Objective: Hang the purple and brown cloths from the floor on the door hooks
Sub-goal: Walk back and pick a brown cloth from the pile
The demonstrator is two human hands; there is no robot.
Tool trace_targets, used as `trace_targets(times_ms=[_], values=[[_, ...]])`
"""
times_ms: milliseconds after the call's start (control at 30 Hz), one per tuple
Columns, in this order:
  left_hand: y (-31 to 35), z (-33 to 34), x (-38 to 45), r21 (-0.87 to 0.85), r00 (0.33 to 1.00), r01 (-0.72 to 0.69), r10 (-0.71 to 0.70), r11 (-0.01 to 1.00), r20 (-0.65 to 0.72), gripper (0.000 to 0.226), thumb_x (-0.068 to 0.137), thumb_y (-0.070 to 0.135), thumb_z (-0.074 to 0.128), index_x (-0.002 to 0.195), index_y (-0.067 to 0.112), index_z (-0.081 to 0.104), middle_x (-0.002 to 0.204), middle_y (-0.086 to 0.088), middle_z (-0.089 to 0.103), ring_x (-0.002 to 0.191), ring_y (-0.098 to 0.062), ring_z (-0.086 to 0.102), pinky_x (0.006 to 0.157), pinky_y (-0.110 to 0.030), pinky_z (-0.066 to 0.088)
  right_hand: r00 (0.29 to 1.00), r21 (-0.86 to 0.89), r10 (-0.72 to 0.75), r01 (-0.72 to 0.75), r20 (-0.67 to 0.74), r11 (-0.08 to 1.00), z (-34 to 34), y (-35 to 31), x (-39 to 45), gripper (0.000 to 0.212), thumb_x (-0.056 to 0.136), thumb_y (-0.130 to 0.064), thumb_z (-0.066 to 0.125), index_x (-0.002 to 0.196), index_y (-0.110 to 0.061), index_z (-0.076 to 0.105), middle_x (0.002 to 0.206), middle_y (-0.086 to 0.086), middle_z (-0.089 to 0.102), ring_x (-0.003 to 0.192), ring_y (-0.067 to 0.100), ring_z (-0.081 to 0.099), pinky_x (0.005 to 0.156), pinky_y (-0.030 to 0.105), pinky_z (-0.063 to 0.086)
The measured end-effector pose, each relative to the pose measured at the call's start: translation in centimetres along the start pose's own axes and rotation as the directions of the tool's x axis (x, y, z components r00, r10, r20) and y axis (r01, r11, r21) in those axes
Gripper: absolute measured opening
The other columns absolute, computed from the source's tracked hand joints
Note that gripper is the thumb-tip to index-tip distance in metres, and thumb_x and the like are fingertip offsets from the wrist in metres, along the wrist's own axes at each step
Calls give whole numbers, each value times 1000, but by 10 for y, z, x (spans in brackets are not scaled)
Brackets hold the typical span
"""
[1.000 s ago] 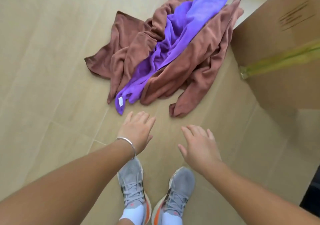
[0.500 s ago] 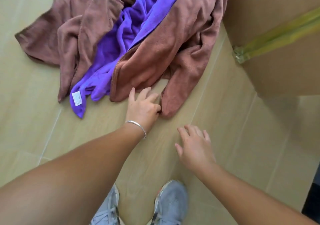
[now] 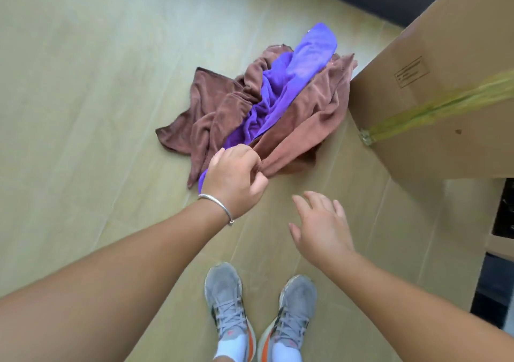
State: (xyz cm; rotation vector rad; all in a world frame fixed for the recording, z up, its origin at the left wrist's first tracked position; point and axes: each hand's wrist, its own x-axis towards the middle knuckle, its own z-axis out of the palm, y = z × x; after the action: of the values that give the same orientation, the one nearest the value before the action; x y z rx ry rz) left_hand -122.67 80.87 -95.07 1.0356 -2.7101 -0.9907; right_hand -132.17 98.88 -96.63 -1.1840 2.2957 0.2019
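My left hand [image 3: 232, 175], a silver bangle [image 3: 219, 204] on its wrist, is gripping a bunched corner of the crumpled brown terry cloth [image 3: 303, 122], which is lying on the pale tiled floor [image 3: 83, 83] just beside the large cardboard box [image 3: 434, 105]. The bright purple cloth [image 3: 281, 100] is lying tangled in its folds. My right hand [image 3: 319, 222] is hovering nearer me than the box, fingers spread, holding nothing.

Counts:
- one crumpled brown terry cloth [image 3: 219, 111]
- one purple microfibre cloth [image 3: 281, 100], lying across brown one
- one large taped cardboard box [image 3: 434, 88]
- two bare hands: left hand [image 3: 233, 176], right hand [image 3: 319, 222]
- one thin silver bangle [image 3: 217, 204]
- two grey lace-up sneakers with orange soles [image 3: 226, 303]
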Motion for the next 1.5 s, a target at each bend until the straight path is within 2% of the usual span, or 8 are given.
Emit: trace_targets(times_ms=[233,433,567,800,1067,1167,1333,1500], values=[[4,-157,11,-193,999,51,-50,980,10,22,86,27,66,68,17,64,68,6,57,71,-19,55,71,-32,44,978,-37,-130,126,-160,991,-140,-70,16,60,89,-46,54,143,-28,37,147,-3,36,138,16,28,115,45,18],[15,-274,12,-523,966,247,-252,816,63,35,86,39,66,63,14,71,54,7,63,48,-5,55,51,-16,41,928,-52,-275,271,-253,961,-243,-160,23,66,82,-51,61,139,-24,43,143,-2,42,135,17,33,114,41,23],[5,-350,1,-389,973,231,-218,892,77,32,82,43,71,60,21,66,55,7,59,55,-7,52,56,-21,42,866,127,-345,413,-363,902,-297,-218,29,65,76,-28,67,137,-19,45,143,3,44,129,22,40,106,36,35],[-29,-438,-47,-222,970,232,-243,947,-20,22,78,49,71,70,30,62,77,11,61,81,-9,57,81,-33,47,742,133,-658,670,-129,730,-357,-308,27,49,80,-30,57,127,-42,49,108,-15,66,96,9,61,77,27,48],[-64,-463,-114,-210,877,381,-424,900,-226,27,75,51,72,70,28,60,86,9,63,85,-15,58,77,-33,46,581,154,-809,794,92,588,-354,-393,17,4,78,-16,57,79,-17,60,69,-3,55,66,17,51,61,33,42],[-80,-461,-148,-213,819,446,-492,869,-294,21,80,46,71,72,32,58,88,10,61,85,-14,55,75,-31,43,525,179,-838,819,147,545,-351,-420,11,9,78,-23,61,70,-24,57,61,-4,52,57,9,47,52,21,35],[-91,-446,-202,-332,730,461,-564,823,-386,12,83,35,71,80,30,60,91,9,63,88,-14,58,82,-39,47,373,114,-907,910,194,399,-348,-460,-8,9,77,-20,67,86,-23,66,84,-12,59,79,5,52,72,23,41],[-95,-435,-239,-418,636,437,-602,797,-482,9,83,40,68,85,33,63,92,16,61,91,-7,57,83,-38,48,293,117,-923,937,252,329,-348,-488,-41,18,76,-16,64,76,-31,52,65,-13,54,63,6,51,59,27,41]])
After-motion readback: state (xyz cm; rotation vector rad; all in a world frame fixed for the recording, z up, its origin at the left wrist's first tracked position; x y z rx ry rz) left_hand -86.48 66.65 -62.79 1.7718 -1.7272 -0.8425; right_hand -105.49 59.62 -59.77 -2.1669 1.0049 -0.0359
